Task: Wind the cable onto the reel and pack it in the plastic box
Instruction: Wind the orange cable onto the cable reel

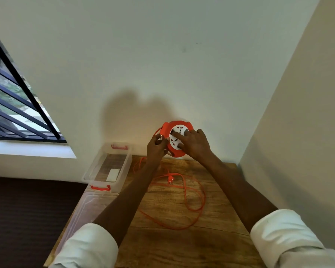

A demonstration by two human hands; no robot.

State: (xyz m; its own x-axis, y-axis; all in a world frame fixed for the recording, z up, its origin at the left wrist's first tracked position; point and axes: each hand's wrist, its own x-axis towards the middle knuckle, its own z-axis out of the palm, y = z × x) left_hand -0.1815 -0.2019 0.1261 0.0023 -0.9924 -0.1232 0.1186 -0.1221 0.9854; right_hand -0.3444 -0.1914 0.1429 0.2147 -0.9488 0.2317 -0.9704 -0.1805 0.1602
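Note:
I hold an orange cable reel (179, 125) with a white socket face up above the far edge of the wooden table (182, 244). My left hand (156, 149) grips the reel's left rim. My right hand (194, 144) lies on the white face, with fingers pressed into it. Orange cable (194, 194) lies in loose loops on the table below, and its plug (170, 179) rests near the middle. A clear plastic box (124, 171) with red latches stands open at the table's left edge.
The box's clear lid (83, 213) lies flat in front of the box along the table's left edge. White walls close in behind and on the right. A barred window (13, 105) is at the left, with dark floor below it.

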